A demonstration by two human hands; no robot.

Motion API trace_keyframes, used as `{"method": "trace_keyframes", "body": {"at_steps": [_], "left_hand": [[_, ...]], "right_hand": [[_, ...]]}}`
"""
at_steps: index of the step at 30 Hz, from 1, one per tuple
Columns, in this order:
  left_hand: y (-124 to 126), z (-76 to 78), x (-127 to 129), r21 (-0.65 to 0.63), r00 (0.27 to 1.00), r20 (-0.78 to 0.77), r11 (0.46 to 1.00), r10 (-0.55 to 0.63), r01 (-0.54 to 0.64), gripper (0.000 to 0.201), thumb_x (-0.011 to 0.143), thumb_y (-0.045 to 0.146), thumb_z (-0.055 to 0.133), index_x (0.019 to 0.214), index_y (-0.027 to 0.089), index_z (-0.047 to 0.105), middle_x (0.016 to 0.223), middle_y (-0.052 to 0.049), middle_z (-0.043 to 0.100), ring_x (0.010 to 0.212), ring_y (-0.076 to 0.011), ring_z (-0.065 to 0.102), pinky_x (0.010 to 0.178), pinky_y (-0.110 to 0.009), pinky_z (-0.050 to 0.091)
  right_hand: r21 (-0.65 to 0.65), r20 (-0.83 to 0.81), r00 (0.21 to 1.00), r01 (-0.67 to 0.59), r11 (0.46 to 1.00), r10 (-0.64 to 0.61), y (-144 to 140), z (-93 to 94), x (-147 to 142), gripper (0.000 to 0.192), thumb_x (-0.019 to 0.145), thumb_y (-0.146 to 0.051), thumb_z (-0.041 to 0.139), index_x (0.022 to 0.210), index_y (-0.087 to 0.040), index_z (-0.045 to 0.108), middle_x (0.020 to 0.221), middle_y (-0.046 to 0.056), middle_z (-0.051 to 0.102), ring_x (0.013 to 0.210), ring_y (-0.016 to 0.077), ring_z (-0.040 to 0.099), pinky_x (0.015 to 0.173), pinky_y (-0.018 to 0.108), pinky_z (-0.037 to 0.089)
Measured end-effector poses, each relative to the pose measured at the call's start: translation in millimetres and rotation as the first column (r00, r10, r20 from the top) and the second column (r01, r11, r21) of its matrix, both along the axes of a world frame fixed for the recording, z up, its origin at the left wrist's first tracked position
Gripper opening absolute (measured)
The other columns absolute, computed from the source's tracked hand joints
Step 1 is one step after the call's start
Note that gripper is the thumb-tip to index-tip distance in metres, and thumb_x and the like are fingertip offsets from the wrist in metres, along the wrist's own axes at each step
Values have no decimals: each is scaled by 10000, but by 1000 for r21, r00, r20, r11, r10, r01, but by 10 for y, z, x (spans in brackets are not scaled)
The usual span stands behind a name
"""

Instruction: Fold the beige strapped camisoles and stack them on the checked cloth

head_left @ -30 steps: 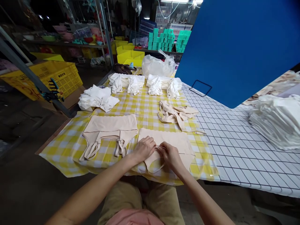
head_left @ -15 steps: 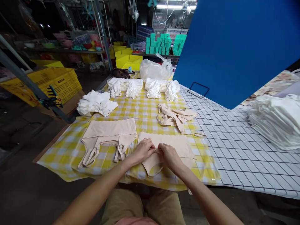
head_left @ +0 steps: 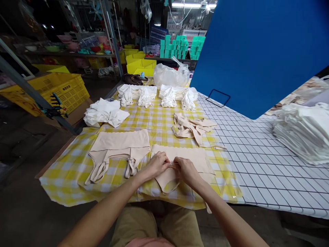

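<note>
Left hand [head_left: 157,164] and right hand [head_left: 185,170] pinch the beige garment [head_left: 195,159] near the counter [head_left: 257,164] front edge. Recommend keeping fabric flat, edges aligned, creasing firmly.

A second beige garment [head_left: 120,145] lies flat on the yellow checked cloth [head_left: 77,164], and a loose heap of beige pieces [head_left: 192,127] sits further back near the white grid surface [head_left: 257,164]. Folded white garments [head_left: 105,113] and two white stacks [head_left: 137,94] [head_left: 178,95] line the far edge, with a clear plastic bag [head_left: 171,74] behind. A blue board [head_left: 257,51] stands at the right beside a tall white pile [head_left: 303,132]; yellow crates [head_left: 59,87] stand left.
</note>
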State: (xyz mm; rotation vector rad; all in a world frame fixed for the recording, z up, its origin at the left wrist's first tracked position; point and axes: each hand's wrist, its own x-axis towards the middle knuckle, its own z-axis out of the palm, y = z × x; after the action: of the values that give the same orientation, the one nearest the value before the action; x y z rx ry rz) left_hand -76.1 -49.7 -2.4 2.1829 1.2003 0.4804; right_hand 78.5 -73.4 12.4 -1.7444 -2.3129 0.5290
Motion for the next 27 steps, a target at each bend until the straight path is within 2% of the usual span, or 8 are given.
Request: {"method": "trace_keyframes", "body": {"at_steps": [9,11,14,17,19,22,27], "left_hand": [[-5,-97,-1,82,999,-45,996,-13,17,118,800,151,518,728,164,610,791,-28,556,821,-173,486,743,-285,403],[-9,-105,7,93,998,-57,996,-3,9,123,798,142,509,730,163,608,790,-28,551,820,-175,483,754,-295,405],[-43,-63,-3,82,998,-57,997,0,5,137,801,138,501,743,164,622,803,-33,552,845,-179,486,768,-301,413],[-126,14,-76,70,998,-50,997,-35,39,162,803,129,488,797,175,644,870,-37,564,902,-180,495,797,-306,422],[-198,51,-152,88,995,-52,992,-86,91,208,798,105,469,869,192,644,967,-37,562,953,-178,498,838,-316,424],[-299,53,-243,163,985,-91,974,-146,159,303,786,65,446,993,214,610,1117,-50,532,1062,-185,476,929,-334,397],[-403,-8,-231,312,968,-224,933,-113,181,330,789,54,442,1076,173,553,1164,-97,530,1140,-218,443,980,-363,374]], "right_hand": [[61,-60,998,-1,998,5,-3,-28,-91,162,771,-67,463,673,-159,554,636,24,587,570,127,502,551,220,307],[81,-129,991,24,996,-14,-10,-55,-100,166,785,-98,452,673,-160,557,663,28,588,580,127,504,556,221,322],[79,-327,942,110,991,-79,-95,-60,-75,122,790,-170,473,719,-166,572,661,10,578,581,122,502,554,217,345],[-9,-499,849,192,981,-171,-339,1,-21,137,803,-267,491,824,-168,583,555,-35,506,509,112,463,498,207,345],[-39,-562,808,188,981,-177,-585,42,-1,167,812,-305,493,838,-169,587,544,-37,493,500,112,463,484,203,362],[-13,-608,785,140,990,-119,-1000,19,-35,140,823,-281,496,820,-180,594,651,7,582,608,134,552,565,212,438],[23,-637,770,63,998,-34,-1513,-189,-154,187,840,-218,475,994,-214,581,872,56,653,813,163,617,712,247,505]]}}
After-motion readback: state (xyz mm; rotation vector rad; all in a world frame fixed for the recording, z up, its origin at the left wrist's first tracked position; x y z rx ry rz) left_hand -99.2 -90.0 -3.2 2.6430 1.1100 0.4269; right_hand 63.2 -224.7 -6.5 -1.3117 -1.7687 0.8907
